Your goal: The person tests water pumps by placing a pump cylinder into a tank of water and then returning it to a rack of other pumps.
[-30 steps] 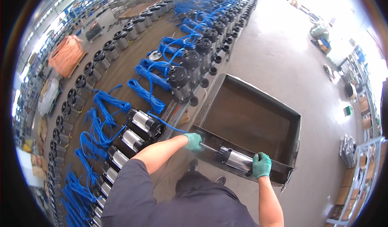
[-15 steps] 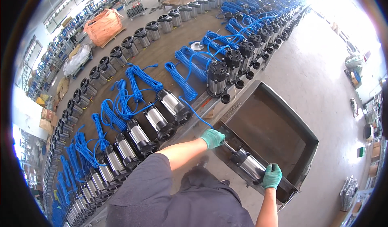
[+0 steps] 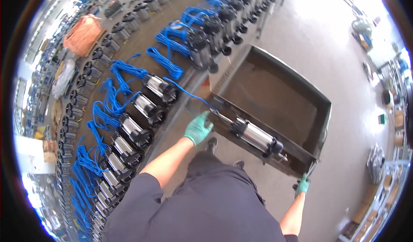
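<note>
A silver-and-black cylindrical pump (image 3: 257, 138) lies across the near side of a dark metal tank (image 3: 275, 156). A slim metal rod (image 3: 221, 116) joins its left end, where a blue cable (image 3: 189, 94) runs in from the bench. My left hand (image 3: 198, 129), in a green glove with dark fingertips, is just left of the tank near that rod. Its fingers are apart and I see nothing in them. Below the tank's near right corner is my gloved right hand (image 3: 302, 186), apart from the pump, one finger stretched up and the others partly hidden.
Pumps with coiled blue cables lie along the bench edge (image 3: 148, 108) on my left; more stand upright (image 3: 198, 48) farther on. Metal housings (image 3: 101, 57) line the bench's far side. Beyond sits an orange sack (image 3: 82, 35). Shelving (image 3: 389, 194) stands at the right.
Both hands have let go: the left from the rod, moving left, the right from the pump's right end, moving down and right. The pump stays on the tank. The view has shifted.
</note>
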Tool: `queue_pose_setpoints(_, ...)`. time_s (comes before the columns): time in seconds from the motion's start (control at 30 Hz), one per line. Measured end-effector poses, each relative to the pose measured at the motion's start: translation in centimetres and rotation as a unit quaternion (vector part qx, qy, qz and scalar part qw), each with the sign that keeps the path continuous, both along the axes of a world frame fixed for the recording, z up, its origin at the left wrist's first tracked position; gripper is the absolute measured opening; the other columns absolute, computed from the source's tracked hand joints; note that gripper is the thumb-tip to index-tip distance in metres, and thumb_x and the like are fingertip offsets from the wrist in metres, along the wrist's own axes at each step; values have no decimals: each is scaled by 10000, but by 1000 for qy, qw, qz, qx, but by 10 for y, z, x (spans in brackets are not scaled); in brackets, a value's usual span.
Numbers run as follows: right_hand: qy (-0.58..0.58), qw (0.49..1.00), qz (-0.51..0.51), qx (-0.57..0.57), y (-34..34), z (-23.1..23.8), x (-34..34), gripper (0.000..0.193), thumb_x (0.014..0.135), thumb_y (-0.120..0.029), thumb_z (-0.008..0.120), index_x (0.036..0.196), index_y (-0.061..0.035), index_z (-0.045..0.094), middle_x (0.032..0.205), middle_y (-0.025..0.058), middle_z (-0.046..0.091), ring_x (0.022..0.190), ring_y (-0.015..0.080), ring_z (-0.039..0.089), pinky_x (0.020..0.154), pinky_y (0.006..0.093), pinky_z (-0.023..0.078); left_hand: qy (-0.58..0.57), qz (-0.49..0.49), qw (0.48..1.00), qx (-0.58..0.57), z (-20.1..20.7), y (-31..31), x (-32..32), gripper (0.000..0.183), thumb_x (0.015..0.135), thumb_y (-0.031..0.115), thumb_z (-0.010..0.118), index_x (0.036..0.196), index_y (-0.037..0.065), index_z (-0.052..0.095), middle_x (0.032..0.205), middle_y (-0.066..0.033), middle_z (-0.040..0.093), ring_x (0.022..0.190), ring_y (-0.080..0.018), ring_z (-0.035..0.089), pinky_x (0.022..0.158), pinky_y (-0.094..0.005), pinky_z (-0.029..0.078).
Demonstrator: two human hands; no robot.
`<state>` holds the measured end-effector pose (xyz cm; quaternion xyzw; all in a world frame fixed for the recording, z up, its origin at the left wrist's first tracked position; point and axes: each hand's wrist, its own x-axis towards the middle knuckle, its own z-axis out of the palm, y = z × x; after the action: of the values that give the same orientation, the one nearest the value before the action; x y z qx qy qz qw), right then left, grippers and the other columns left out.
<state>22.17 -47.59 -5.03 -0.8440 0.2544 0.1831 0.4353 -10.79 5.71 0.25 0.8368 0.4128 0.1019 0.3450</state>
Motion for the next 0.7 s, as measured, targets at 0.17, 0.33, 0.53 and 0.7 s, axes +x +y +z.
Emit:
queue_pose_setpoints(0.17, 145, 900, -75, 405, 11, 47, 19, 221, 1060, -369, 584, 1018, -158, 634, 721, -36, 548, 456, 94, 366, 399, 287, 284, -45, 4, 999, 2, 19, -30, 23, 410, 933, 141, 758, 1324, 78, 648, 964, -119, 743, 794, -225, 715, 771, -359, 587)
queue_pose_setpoints(0.33, -41, 918, 95, 382, 130, 150, -62, 214, 1092, -345, 573, 1091, -134, 610, 818, -1, 568, 538, 107, 468, 499, 267, 450, -176, -84, 978, -72, 91, -71, 66, 367, 951, 104, 743, 1310, 99, 666, 936, -113, 725, 801, -221, 705, 766, -363, 578)
queue_pose_setpoints(0.53, -68, 857, 460, 224, 250, 172, -136, 249, 1008, -48, 643, 1241, -33, 556, 885, 86, 699, 783, 233, 723, 667, 386, 593, -416, -147, 797, -412, 152, -126, 127, 498, 1095, 199, 617, 1546, 80, 443, 1268, -39, 648, 1095, -92, 621, 944, -247, 518)
queue_pose_setpoints(0.7, -175, 787, 572, 148, 297, 121, -152, 479, 960, -231, 764, 1380, -87, 586, 962, 187, 736, 845, 373, 731, 763, 462, 576, -346, 30, 855, -386, 135, -93, 130, 165, 1095, 211, 603, 1183, 73, 625, 860, 31, 602, 715, -51, 552, 630, -226, 491)
